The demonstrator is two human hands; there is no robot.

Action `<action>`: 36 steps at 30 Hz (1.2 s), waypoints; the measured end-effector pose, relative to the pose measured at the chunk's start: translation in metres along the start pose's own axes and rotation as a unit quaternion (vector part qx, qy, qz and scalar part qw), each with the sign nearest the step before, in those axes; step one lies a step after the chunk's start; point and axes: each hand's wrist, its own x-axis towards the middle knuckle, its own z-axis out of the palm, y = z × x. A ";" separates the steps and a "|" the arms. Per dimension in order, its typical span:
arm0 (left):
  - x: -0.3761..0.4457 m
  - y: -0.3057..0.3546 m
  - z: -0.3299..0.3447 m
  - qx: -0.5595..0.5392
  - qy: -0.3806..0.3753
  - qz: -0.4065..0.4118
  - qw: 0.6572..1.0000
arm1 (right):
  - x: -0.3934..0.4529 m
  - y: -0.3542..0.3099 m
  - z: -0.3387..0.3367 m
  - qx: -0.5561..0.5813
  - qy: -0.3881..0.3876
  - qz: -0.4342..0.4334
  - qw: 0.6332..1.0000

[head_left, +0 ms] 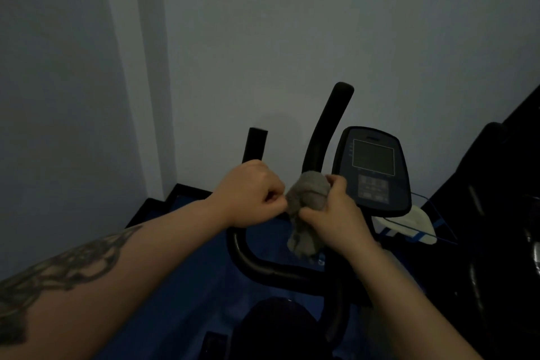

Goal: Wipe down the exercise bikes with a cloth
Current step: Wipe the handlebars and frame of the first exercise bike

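Now right hand grips cloth on handlebar; left hand adjacent.

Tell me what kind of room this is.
Probably a small gym or home workout corner: an exercise bike's black handlebars, its console with a screen and buttons, and blue floor matting against plain walls.

bare forearms, no sleeves showing; a dark tattoo covers the left forearm.
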 end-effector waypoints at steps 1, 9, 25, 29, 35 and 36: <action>0.000 -0.001 0.001 -0.003 0.003 -0.002 1.000 | 0.006 0.000 -0.004 0.006 -0.023 0.006 1.000; 0.000 -0.002 0.001 -0.009 0.020 0.009 1.000 | 0.046 -0.026 -0.001 0.097 0.008 0.039 0.994; 0.001 -0.002 0.002 0.013 0.027 0.014 0.999 | 0.029 -0.013 0.002 0.099 0.000 0.044 0.994; 0.001 -0.003 0.003 -0.001 0.025 0.010 1.000 | 0.033 -0.010 -0.006 0.108 -0.072 0.056 0.990; 0.001 -0.003 0.002 0.019 0.023 0.014 0.999 | 0.037 -0.027 -0.001 0.140 0.004 0.060 0.988; 0.001 -0.003 0.002 0.021 0.023 0.016 0.999 | 0.027 -0.018 0.000 0.106 0.006 0.048 0.993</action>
